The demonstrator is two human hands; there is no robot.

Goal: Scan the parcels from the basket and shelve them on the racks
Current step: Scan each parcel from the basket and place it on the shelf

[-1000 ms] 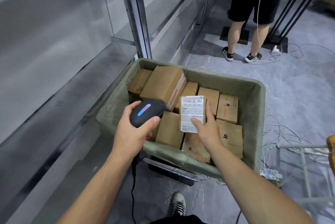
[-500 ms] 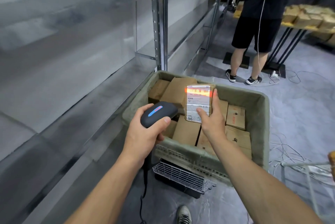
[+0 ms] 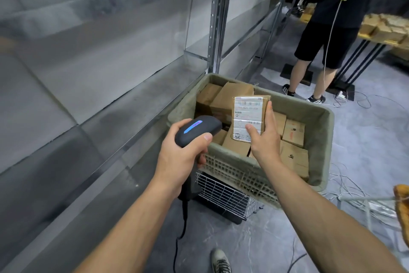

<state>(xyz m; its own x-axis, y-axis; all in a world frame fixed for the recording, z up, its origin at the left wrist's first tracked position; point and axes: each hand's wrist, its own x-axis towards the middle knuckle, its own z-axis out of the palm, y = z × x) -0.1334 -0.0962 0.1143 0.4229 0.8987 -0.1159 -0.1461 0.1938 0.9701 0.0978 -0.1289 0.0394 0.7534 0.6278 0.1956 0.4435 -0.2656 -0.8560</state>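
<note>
Over the basket (image 3: 318, 140), the right hand (image 3: 264, 140) pinches a brown, white-labelled parcel (image 3: 249, 117) upright while the left hand (image 3: 181, 157) grips the scanner (image 3: 197, 130).

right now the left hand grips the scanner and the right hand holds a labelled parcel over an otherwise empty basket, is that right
The basket is not otherwise empty: the head view shows more cardboard boxes lying in it. The rest stands: the left hand grips the scanner and the right hand holds the labelled parcel over the basket.
</note>
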